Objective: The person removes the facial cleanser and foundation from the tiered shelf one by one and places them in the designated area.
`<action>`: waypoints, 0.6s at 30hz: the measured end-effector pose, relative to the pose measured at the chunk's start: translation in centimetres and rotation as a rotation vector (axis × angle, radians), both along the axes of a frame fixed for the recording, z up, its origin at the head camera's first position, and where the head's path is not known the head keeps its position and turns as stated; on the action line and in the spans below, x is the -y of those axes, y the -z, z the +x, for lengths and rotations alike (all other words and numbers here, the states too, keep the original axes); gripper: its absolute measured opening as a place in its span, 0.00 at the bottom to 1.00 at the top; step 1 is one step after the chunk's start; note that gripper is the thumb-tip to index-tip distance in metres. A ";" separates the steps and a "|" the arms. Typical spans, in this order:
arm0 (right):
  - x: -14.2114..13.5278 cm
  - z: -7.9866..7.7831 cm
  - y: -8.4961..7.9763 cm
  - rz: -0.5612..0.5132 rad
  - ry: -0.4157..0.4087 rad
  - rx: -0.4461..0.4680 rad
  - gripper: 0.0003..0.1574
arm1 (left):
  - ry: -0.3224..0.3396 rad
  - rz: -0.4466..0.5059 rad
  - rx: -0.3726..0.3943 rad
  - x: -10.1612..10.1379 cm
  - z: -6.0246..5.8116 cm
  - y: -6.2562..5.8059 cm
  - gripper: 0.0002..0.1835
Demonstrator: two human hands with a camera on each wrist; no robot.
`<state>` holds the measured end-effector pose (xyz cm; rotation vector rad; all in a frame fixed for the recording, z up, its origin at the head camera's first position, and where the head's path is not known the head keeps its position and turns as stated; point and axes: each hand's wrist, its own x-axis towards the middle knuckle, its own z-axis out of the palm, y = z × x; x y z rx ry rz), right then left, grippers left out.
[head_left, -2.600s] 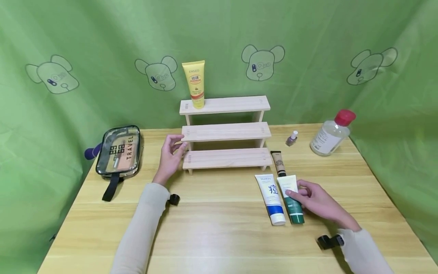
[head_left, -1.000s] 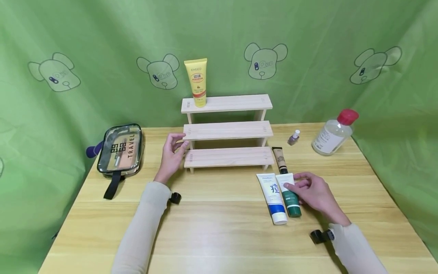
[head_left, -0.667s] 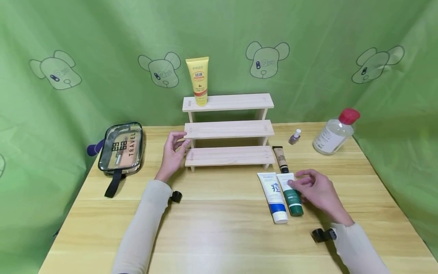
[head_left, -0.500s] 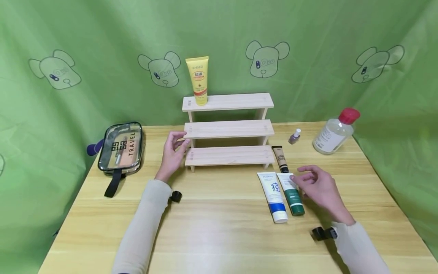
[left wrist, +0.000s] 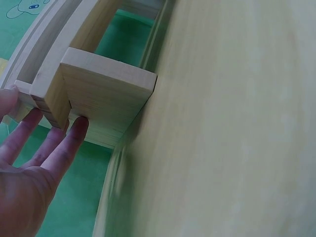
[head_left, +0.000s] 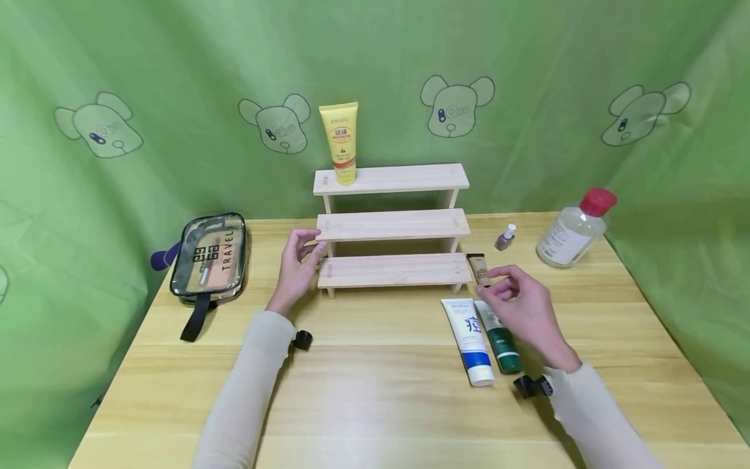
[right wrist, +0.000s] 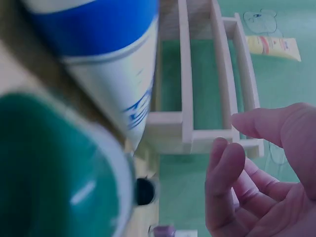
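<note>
Remotely, I touch the centre-frame rack (head_left: 392,225) with left hand (head_left: 295,267) spread; right hand (head_left: 524,312), parted, empty, should meet the beige tube (head_left: 478,268) squarely.

A: ok so what's different now?
B: mostly the right hand (head_left: 521,309). Earlier its thumb was on the green-and-white tube (head_left: 505,345), now it's let go and the fingertips are further back, right by the beige tube (head_left: 479,268).
A: so the beige one's partly covered?
B: yep, you could see its cap end fine before, now the hand partly blocks it.
A: green one budge?
B: a bit. Its cap sits further back and closer to the blue-and-white tube (head_left: 470,342) than in the first shot.
</note>
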<state>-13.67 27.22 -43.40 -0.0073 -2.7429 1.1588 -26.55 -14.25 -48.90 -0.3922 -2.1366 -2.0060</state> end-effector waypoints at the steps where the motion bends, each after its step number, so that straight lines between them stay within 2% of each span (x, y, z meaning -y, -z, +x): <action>1: 0.3 -0.2 -0.2 -0.006 -0.007 -0.004 0.22 | -0.002 -0.003 0.002 0.0 0.0 0.0 0.17; 7: 1.8 -1.4 -1.3 -0.060 -0.013 0.013 0.21 | -0.005 -0.001 0.002 0.0 -0.1 0.0 0.17; 18: 4.7 -3.4 -2.9 -0.141 -0.059 -0.047 0.21 | 0.000 0.014 0.004 0.0 0.0 0.0 0.17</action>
